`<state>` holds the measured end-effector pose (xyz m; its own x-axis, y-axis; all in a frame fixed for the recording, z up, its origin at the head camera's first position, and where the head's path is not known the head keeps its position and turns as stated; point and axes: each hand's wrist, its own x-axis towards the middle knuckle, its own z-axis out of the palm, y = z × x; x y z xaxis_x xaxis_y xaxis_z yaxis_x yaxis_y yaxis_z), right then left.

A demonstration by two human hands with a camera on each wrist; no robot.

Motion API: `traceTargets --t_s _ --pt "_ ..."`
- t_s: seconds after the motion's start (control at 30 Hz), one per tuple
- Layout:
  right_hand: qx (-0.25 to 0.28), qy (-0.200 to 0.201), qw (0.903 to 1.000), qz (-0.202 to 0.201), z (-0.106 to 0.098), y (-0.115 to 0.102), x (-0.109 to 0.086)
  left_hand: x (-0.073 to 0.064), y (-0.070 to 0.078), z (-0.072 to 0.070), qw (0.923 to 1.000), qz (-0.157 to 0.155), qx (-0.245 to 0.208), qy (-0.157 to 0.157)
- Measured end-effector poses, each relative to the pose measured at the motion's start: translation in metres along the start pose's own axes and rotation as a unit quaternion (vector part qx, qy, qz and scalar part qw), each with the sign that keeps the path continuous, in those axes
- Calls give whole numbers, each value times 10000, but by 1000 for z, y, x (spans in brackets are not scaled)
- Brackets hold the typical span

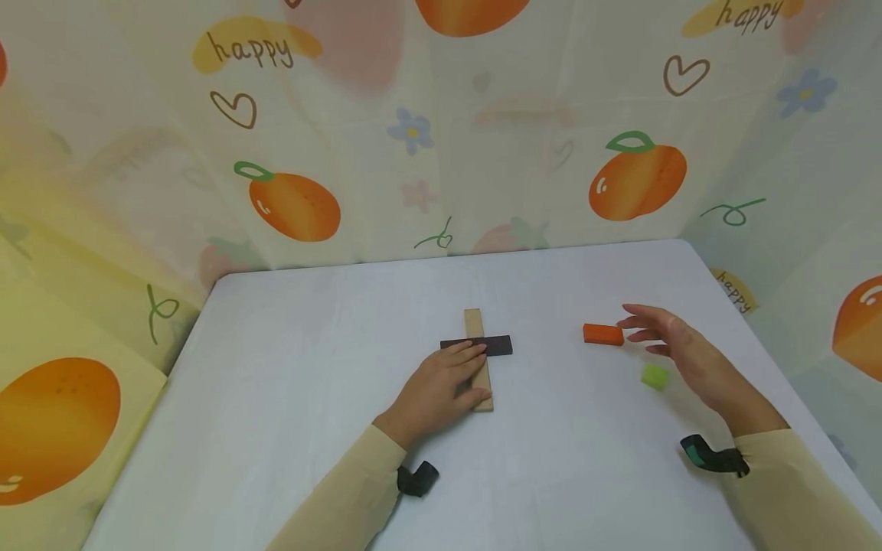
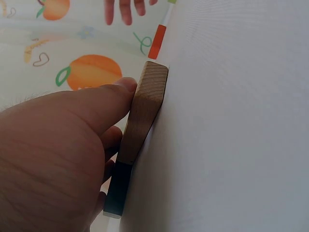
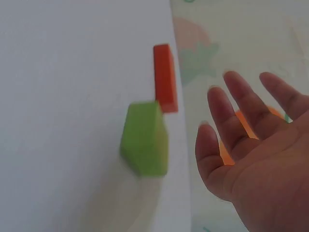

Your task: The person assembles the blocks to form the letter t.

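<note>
A pale wooden strip (image 1: 473, 323) lies lengthwise on the table, and a dark block (image 1: 500, 346) crosses it to make a cross shape. My left hand (image 1: 434, 386) rests on both: its fingertips touch the dark block, while the thumb lies on the near part of the wooden strip. To the right sits an orange block (image 1: 602, 334), with a small lime-green block (image 3: 142, 140) nearer to me. My right hand (image 1: 692, 356) hovers just right of these two blocks, fingers spread and relaxed, holding nothing.
The white table (image 1: 276, 383) has its back edge against a hanging cloth (image 1: 482, 153) printed with oranges. More cloth hangs along the left and right sides. A black strap end (image 1: 418, 479) sticks out at the left wrist, another black piece (image 1: 713, 457) at the right.
</note>
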<state>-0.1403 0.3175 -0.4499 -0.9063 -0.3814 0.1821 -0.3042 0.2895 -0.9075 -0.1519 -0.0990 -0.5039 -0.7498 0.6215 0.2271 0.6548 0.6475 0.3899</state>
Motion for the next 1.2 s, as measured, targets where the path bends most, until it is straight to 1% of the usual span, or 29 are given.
traceTargets --t_s 0.17,0.33,0.4,0.47,0.67,0.9,1.1,1.2 --pt "-409 162 9984 362 -9 15 -17 0 0 0 10000 -10 26 -2" --pt "-866 144 9914 969 -15 27 -28 -1 1 -2 10000 -35 8 2" --pt "-949 131 9888 1146 -18 32 -31 -1 2 -2 10000 -50 17 -10" --pt "-952 138 9877 1235 -19 38 -35 -1 2 -2 10000 -54 28 -17" --pt "-795 127 9892 1226 -18 50 -43 -1 1 -2 10000 -53 -4 -15" --pt "-1139 105 9827 1454 -17 51 -46 -2 1 -2 10000 -74 29 -45" --pt "-1466 237 9807 1272 -16 53 -46 -1 0 -1 10000 -47 5 -21" --pt "-1536 314 9808 1163 -17 54 -47 -1 0 -1 10000 -18 5 -4"
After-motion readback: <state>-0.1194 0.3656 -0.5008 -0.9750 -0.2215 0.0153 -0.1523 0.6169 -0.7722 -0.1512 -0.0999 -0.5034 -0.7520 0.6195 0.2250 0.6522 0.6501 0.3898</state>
